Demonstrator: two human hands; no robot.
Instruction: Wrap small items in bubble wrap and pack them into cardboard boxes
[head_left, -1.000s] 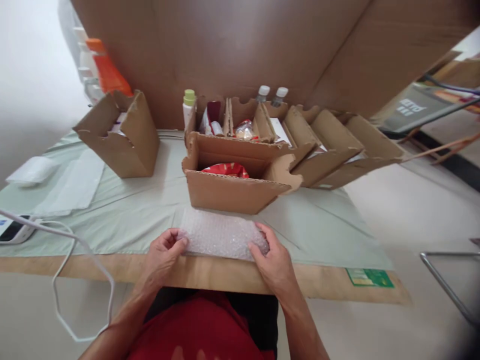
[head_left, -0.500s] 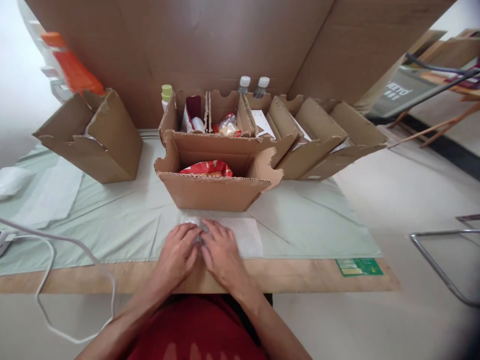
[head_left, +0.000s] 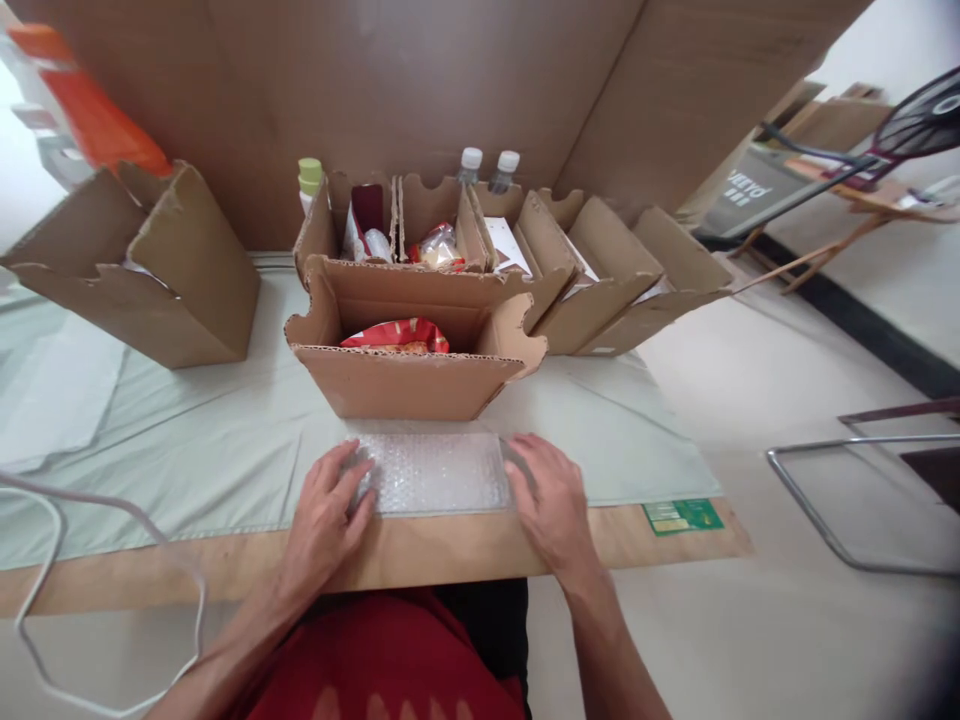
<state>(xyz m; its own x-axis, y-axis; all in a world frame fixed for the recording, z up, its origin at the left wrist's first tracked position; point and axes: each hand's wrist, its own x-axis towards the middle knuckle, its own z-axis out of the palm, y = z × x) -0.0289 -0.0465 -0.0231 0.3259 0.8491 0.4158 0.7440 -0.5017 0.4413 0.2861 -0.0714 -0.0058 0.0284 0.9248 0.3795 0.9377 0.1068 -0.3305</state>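
Note:
A clear bubble wrap piece (head_left: 439, 474) lies flat near the table's front edge. At its left end rests my left hand (head_left: 328, 508), fingers apart and touching the wrap. My right hand (head_left: 551, 500) is at the other end, its fingers spread on the wrap's right edge. Just beyond stands a brown cardboard box (head_left: 405, 385) with a red packet (head_left: 401, 335) inside.
Behind are several cardboard boxes (head_left: 600, 260) holding packets and white items, with two white-capped bottles (head_left: 505, 172). Another box (head_left: 202, 280) stands left, near an orange bottle (head_left: 97, 110). A white cable (head_left: 45, 600) crosses the left front edge.
My hands have moved apart from the wrap's middle to its two ends. The bubble wrap now shows spread flat between them. The whole view has shifted somewhat to the right.

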